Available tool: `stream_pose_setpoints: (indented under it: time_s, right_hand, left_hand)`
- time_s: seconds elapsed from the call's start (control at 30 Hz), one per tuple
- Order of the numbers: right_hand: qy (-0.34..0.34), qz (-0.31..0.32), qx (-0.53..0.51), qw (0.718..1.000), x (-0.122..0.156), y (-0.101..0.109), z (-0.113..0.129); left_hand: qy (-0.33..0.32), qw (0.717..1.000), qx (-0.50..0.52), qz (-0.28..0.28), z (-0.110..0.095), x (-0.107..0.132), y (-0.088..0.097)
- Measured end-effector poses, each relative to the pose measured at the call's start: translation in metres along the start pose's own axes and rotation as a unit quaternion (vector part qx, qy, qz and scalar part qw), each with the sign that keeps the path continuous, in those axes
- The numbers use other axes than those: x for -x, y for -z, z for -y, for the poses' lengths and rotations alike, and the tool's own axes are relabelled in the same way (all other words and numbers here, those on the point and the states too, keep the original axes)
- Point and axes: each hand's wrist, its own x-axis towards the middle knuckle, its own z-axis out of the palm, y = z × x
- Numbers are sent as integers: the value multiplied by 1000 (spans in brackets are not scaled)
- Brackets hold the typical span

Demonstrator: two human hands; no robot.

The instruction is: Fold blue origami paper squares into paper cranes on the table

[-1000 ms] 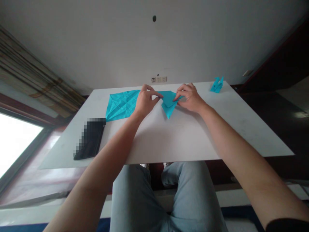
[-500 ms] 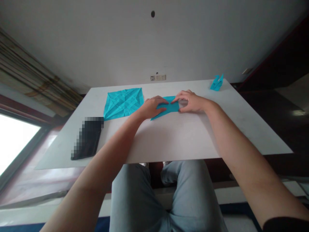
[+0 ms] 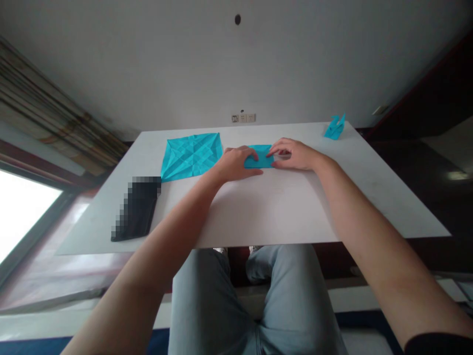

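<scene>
A small folded sheet of turquoise paper [image 3: 263,158] lies flat on the white table, its near edge straight. My left hand [image 3: 236,164] covers its left end, with curled fingers on top and the thumb stretched along the near edge. At the other end, my right hand [image 3: 295,155] has its fingertips on the upper right part and its thumb by the lower right corner. Between them the two hands hold the paper against the table. The paper's left end is hidden under my left hand.
Left of my hands lies an unfolded, heavily creased turquoise sheet [image 3: 192,155]. A dark flat object [image 3: 138,212], partly pixelated, rests at the table's left. A turquoise origami crane [image 3: 335,128] stands at the back right corner. Behind the table [image 3: 266,212] is a wall with sockets [image 3: 243,118].
The pointed flap at the paper's lower left no longer shows, and the paper now looks like a neat rectangle. My left thumb has moved off the paper to its near edge.
</scene>
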Motion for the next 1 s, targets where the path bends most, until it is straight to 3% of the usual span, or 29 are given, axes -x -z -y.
stream_pose_setpoints:
  time_s: [0.27, 0.4, 0.5, 0.67, 0.87, 1.0]
  right_hand:
    - [-83, -99, -30, 991, -6, -4, -10]
    - [-147, -72, -78, 983, -8, -7, -9]
    - [-130, -64, -93, 985, -11, -15, -6]
    - [-78, -106, -45, 990, -13, -27, -3]
    - [-106, -172, 42, 978, -14, -28, 1]
    - [-102, -166, 39, 980, -15, -29, 6]
  left_hand:
    - [27, 999, -40, -18, -6, -3, 0]
    - [61, 996, -57, -34, -15, -1, -1]
    - [85, 993, -67, -44, -24, 0, -2]
    - [75, 995, -56, -45, -27, 0, -1]
    - [17, 999, -37, -17, -15, -1, -7]
    - [19, 999, -35, 18, -15, 0, -11]
